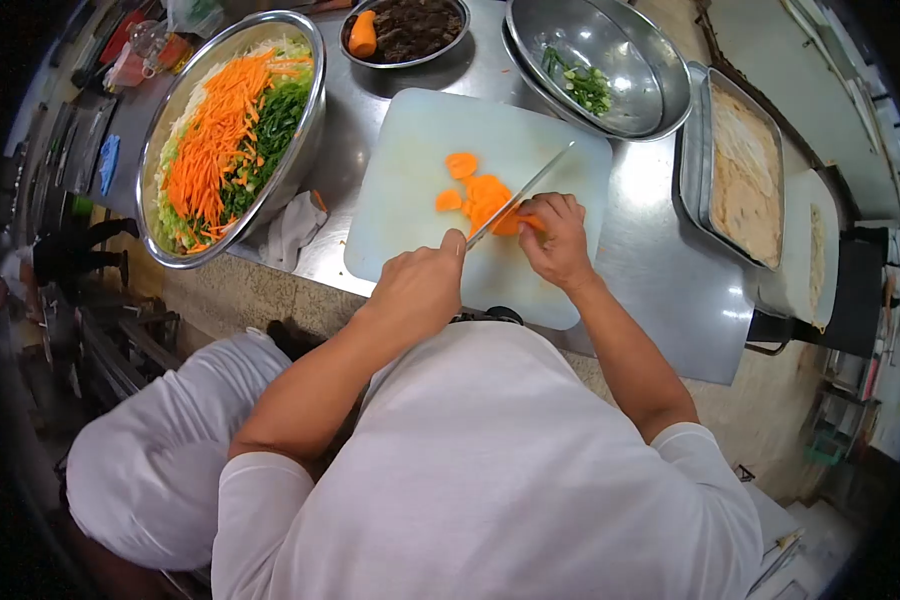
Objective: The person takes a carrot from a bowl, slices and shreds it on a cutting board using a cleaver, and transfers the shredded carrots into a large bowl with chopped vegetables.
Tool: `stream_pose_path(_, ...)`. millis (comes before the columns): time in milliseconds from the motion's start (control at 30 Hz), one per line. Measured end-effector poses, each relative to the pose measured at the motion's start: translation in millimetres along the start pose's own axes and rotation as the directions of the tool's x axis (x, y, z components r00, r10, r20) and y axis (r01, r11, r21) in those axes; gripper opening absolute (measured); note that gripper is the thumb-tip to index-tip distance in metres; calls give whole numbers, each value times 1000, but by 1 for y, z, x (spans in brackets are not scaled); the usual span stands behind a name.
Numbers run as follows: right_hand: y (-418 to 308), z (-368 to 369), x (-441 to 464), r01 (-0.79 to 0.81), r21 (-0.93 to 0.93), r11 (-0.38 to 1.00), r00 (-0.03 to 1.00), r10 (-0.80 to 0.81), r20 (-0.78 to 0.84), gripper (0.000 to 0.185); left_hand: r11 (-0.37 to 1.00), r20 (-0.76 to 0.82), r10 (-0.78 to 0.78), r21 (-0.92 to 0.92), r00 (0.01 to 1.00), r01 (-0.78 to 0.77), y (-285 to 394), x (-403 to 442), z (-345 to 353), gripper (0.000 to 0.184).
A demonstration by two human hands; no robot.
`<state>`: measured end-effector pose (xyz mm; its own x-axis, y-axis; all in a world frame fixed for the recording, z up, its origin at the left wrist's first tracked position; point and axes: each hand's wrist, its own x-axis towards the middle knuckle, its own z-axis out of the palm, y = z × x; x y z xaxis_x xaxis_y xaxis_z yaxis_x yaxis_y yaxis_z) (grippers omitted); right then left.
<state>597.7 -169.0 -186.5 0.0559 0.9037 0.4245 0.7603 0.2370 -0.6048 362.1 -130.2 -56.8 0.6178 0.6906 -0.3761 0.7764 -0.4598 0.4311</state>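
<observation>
My left hand [420, 285] is closed around the handle of a knife [530, 186], its blade slanting up and right across the cutting board [400, 170]. The fingers of my right hand [560, 240] are pinched on a piece of carrot [527, 217] right beside the blade. Overlapping carrot slices [485, 197] lie under and left of the knife. A few separate slices [461, 165] rest further left on the board. The knife handle is mostly hidden by my left hand.
Left stands a large bowl [317, 100] of shredded vegetables, with a cloth [295, 230] beside it. Behind the board are a dark-filled bowl [458, 40] holding a carrot chunk [362, 35] and stacked metal bowls [660, 75] with chopped greens. Right is a filled tray [705, 165]. Another person [70, 250] stands far left.
</observation>
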Motion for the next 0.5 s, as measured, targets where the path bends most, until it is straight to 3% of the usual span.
stream_pose_path(367, -2, 1, -1, 2, -8, 1000, 1000, -2, -22, 19, 999, 69, -40, -1, 997, 40, 4, -4, -3, 12)
stream_pose_path(500, -6, -1, -2, 3, -20, 1000, 1000, -3, -4, 19, 1000, 38, -25, 6, 999, 25, -6, 21, 32, 15)
